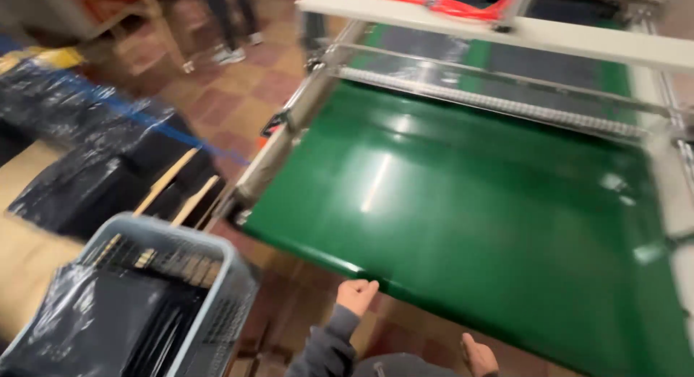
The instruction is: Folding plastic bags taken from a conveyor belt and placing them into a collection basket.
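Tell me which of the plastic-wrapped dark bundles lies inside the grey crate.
The bundle at bottom left lies inside the grey crate; the others lie outside, farther left.

Factory floor, green conveyor belt (463,196), crate (217,276)

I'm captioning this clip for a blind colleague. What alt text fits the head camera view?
A person's left hand and right hand, both empty and loosely closed, are at the near edge of a wide, bare green conveyor belt. A grey plastic crate holding dark plastic-wrapped items stands to the left on a tiled floor.
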